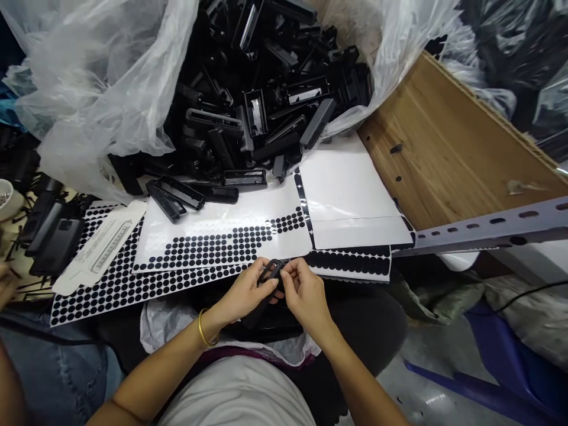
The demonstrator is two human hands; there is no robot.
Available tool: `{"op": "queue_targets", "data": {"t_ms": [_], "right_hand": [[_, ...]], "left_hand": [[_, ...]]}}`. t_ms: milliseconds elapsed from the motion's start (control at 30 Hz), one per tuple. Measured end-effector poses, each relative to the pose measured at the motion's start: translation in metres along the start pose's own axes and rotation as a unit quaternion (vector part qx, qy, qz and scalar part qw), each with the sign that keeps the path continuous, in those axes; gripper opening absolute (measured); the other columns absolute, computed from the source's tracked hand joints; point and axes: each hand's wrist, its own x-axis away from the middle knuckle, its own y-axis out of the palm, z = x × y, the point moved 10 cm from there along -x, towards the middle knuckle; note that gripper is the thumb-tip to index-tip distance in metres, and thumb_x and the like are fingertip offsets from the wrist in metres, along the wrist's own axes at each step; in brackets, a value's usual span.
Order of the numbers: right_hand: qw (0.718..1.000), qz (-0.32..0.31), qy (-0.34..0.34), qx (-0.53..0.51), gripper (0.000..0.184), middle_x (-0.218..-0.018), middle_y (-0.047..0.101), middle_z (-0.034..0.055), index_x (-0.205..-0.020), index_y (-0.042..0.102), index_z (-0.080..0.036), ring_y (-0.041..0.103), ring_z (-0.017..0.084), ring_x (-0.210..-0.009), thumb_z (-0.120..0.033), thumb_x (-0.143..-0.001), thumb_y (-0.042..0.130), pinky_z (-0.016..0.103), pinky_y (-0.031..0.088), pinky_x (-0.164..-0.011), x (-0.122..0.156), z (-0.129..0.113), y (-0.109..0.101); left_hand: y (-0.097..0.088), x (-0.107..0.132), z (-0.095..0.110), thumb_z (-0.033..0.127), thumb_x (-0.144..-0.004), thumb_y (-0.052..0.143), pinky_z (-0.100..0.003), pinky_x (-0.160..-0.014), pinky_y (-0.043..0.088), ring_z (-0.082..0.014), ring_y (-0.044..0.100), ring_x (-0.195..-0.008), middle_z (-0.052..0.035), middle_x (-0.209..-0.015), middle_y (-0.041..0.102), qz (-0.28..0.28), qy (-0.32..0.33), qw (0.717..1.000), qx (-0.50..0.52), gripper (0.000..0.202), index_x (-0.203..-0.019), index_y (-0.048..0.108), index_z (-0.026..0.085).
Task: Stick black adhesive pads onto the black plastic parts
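Observation:
My left hand point(248, 291) is closed around a long black plastic part point(274, 271), held low over my lap at the table's front edge. The thumb and fingers of my right hand point(307, 293) are pinched together at the upper right end of this part; whatever lies between those fingertips is hidden. Just beyond my hands is a white sheet of round black stickers point(217, 245), partly bare. More black parts point(175, 195) of similar shape rest on its upper left.
A plastic bag point(133, 71) spills a heap of black parts point(257, 112) across the back. White sheets point(350, 195) lie right, beside a wooden panel point(461, 142) and perforated metal rail point(488, 222). A printed card point(104, 245) lies left, near another person's hand point(6, 284).

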Motion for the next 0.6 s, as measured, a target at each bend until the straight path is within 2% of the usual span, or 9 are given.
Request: {"op": "queue_targets", "data": {"t_ms": [67, 133, 233, 300, 367, 400, 467, 533, 600], "right_hand": [[0.999, 0.017, -0.005, 0.049, 0.006, -0.063, 0.059, -0.0001, -0.08, 0.045, -0.021, 0.055, 0.015, -0.05, -0.025, -0.083, 0.043, 0.025, 0.038, -0.047, 0.001, 0.001, -0.002], [0.994, 0.068, 0.01, 0.08, 0.011, -0.064, 0.06, 0.0005, -0.091, 0.045, -0.02, 0.057, 0.017, -0.051, -0.029, -0.083, 0.045, 0.026, 0.038, -0.047, 0.001, 0.006, -0.018], [0.985, 0.156, 0.045, 0.058, 0.018, -0.062, 0.058, -0.0011, -0.097, 0.041, -0.02, 0.056, 0.017, -0.049, -0.03, -0.083, 0.046, 0.027, 0.04, -0.049, 0.0, 0.017, -0.054], [0.986, 0.162, 0.031, 0.024, 0.015, -0.061, 0.056, -0.0022, -0.094, 0.042, -0.021, 0.055, 0.016, -0.051, -0.029, -0.083, 0.049, 0.026, 0.042, -0.051, -0.003, 0.016, -0.066], [0.988, 0.155, 0.0, 0.007, 0.012, -0.064, 0.057, -0.0019, -0.091, 0.045, -0.022, 0.054, 0.014, -0.051, -0.028, -0.082, 0.051, 0.025, 0.041, -0.05, -0.004, 0.007, -0.069], [0.989, 0.146, -0.017, 0.004, 0.008, -0.065, 0.057, -0.0015, -0.089, 0.047, -0.022, 0.053, 0.013, -0.051, -0.027, -0.083, 0.05, 0.024, 0.041, -0.05, -0.005, 0.0, -0.067], [0.992, 0.118, -0.047, 0.001, 0.002, -0.066, 0.057, -0.001, -0.082, 0.049, -0.022, 0.052, 0.012, -0.052, -0.024, -0.084, 0.049, 0.024, 0.041, -0.051, -0.007, -0.013, -0.056], [0.994, 0.08, -0.07, -0.003, 0.007, -0.067, 0.057, -0.0005, -0.078, 0.05, -0.022, 0.053, 0.012, -0.054, -0.022, -0.084, 0.047, 0.024, 0.042, -0.053, -0.01, -0.023, -0.038], [0.995, 0.038, -0.091, -0.005, 0.01, -0.068, 0.058, 0.0006, -0.077, 0.05, -0.022, 0.054, 0.013, -0.058, -0.02, -0.085, 0.045, 0.024, 0.043, -0.055, -0.015, -0.031, -0.015]], "left_hand": [[-0.003, 0.0, -0.001, 0.033, -0.08, 0.056, -0.028, -0.066, 0.053, -0.0117, 0.06, -0.068, 0.0015, -0.08, 0.057, 0.017, 0.012, 1.0, 0.007, 0.019, -0.09, 0.047, 0.02], [-0.003, 0.003, -0.005, 0.033, -0.079, 0.057, -0.028, -0.065, 0.052, -0.0122, 0.061, -0.069, 0.0008, -0.084, 0.057, 0.023, 0.003, 1.0, 0.021, 0.02, -0.09, 0.046, 0.021], [0.004, 0.011, -0.002, 0.033, -0.08, 0.057, -0.03, -0.07, 0.051, -0.0149, 0.064, -0.075, -0.0018, -0.089, 0.06, -0.038, 0.004, 0.999, -0.029, 0.021, -0.094, 0.047, 0.021], [0.008, 0.018, 0.015, 0.032, -0.077, 0.06, -0.031, -0.077, 0.049, -0.0171, 0.063, -0.082, -0.0034, -0.09, 0.063, -0.102, 0.047, 0.987, -0.115, 0.023, -0.096, 0.053, 0.02], [-0.005, 0.017, 0.04, 0.032, -0.076, 0.062, -0.032, -0.083, 0.047, -0.0194, 0.061, -0.09, -0.0056, -0.095, 0.065, -0.095, 0.103, 0.971, -0.194, 0.023, -0.096, 0.057, 0.02], [-0.024, 0.013, 0.057, 0.032, -0.078, 0.059, -0.034, -0.085, 0.046, -0.0207, 0.06, -0.094, -0.007, -0.098, 0.065, -0.041, 0.132, 0.964, -0.229, 0.02, -0.095, 0.059, 0.02], [-0.075, 0.003, 0.089, 0.028, -0.085, 0.047, -0.038, -0.084, 0.046, -0.0233, 0.059, -0.096, -0.0097, -0.102, 0.064, 0.138, 0.161, 0.92, -0.33, 0.02, -0.098, 0.059, 0.019], [-0.111, -0.005, 0.118, 0.016, -0.082, 0.045, -0.043, -0.089, 0.042, -0.0275, 0.054, -0.103, -0.0131, -0.108, 0.062, 0.273, 0.183, 0.814, -0.478, 0.027, -0.105, 0.057, 0.017], [-0.132, -0.016, 0.132, 0.006, -0.076, 0.044, -0.047, -0.093, 0.037, -0.0309, 0.049, -0.11, -0.0159, -0.112, 0.06, 0.346, 0.18, 0.717, -0.578, 0.03, -0.1, 0.06, 0.015]]}}
